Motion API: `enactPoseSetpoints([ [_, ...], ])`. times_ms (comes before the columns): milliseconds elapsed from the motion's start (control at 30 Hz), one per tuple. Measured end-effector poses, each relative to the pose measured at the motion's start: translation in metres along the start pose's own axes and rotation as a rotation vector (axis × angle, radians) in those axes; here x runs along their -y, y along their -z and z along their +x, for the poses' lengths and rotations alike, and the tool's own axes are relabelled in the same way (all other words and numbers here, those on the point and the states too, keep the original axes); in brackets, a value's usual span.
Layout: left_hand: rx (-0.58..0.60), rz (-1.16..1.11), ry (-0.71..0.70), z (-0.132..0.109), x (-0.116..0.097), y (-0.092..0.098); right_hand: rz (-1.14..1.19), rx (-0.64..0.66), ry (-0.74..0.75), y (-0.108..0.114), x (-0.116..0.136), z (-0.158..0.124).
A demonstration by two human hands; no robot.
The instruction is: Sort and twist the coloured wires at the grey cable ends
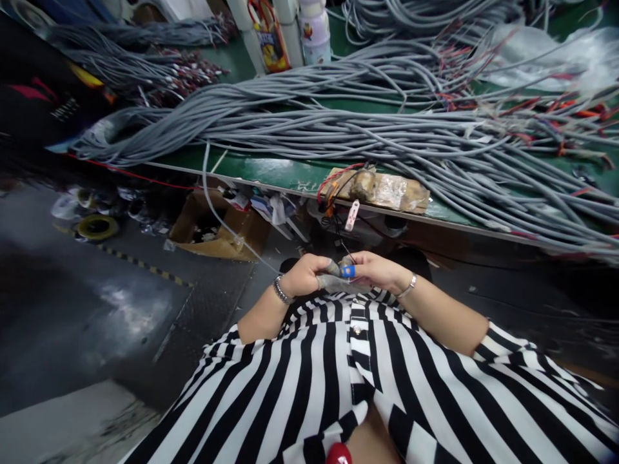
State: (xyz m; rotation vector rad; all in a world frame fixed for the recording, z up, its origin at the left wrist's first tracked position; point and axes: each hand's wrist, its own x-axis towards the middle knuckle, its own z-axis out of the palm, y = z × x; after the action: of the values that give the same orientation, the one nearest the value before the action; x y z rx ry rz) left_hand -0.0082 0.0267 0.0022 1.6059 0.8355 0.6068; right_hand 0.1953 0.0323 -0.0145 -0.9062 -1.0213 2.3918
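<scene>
My left hand (304, 274) and my right hand (374, 269) meet close to my body, just below the bench edge. Both are closed in a pinch on the end of a thin grey cable (213, 206) that runs up from my fingers to the bench. Grey finger cots and a blue band (348, 271) cover some fingertips. Thin dark wire ends stick up between the two hands. I wear a bracelet on each wrist and a black and white striped shirt.
A green bench (271, 169) carries large bundles of grey cables (387, 122) with red wire ends. A taped brown block (382, 188) with red and black wires sits at the bench edge. An open cardboard box (213, 225) and tape rolls (97, 227) lie on the dark floor at left.
</scene>
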Motion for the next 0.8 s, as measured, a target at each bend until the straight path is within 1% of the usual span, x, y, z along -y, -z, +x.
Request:
enactPoseSetpoints([
  [67, 0.062, 0.125, -0.085, 0.002, -0.008, 0.003, -0.056, -0.156, 0.043, 0.000, 0.003, 0.001],
  [133, 0.143, 0.170, -0.154, 0.003, -0.013, 0.005, -0.084, -0.341, 0.126, 0.001, 0.004, 0.001],
  [167, 0.164, 0.181, -0.182, 0.003, -0.013, 0.005, -0.089, -0.414, 0.159, 0.003, 0.005, 0.000],
  [200, 0.161, 0.191, -0.200, 0.003, -0.013, 0.005, -0.088, -0.459, 0.175, 0.005, 0.004, -0.002],
  [233, 0.135, 0.202, -0.207, 0.003, -0.013, 0.005, -0.081, -0.472, 0.174, 0.008, 0.004, -0.006],
  [267, 0.091, 0.214, -0.205, 0.002, -0.011, 0.005, -0.069, -0.456, 0.159, 0.011, 0.003, -0.010],
  [367, -0.026, 0.238, -0.178, 0.001, -0.006, 0.007, -0.050, -0.307, 0.087, 0.016, -0.002, -0.022],
  [467, -0.064, 0.285, -0.181, 0.000, -0.002, 0.007, -0.093, -0.191, 0.073, 0.010, -0.006, -0.029],
  [533, -0.098, 0.334, -0.191, 0.001, -0.002, 0.006, -0.199, -0.155, 0.117, 0.003, -0.006, -0.029],
  [600, -0.138, 0.382, -0.197, 0.001, -0.003, 0.005, -0.313, -0.130, 0.159, -0.003, -0.005, -0.028],
  [667, -0.167, 0.412, -0.193, 0.001, -0.005, 0.004, -0.363, -0.134, 0.180, -0.004, -0.002, -0.027],
  [800, -0.160, 0.414, -0.194, 0.000, -0.005, 0.003, -0.411, -0.235, 0.252, 0.000, 0.005, -0.025],
])
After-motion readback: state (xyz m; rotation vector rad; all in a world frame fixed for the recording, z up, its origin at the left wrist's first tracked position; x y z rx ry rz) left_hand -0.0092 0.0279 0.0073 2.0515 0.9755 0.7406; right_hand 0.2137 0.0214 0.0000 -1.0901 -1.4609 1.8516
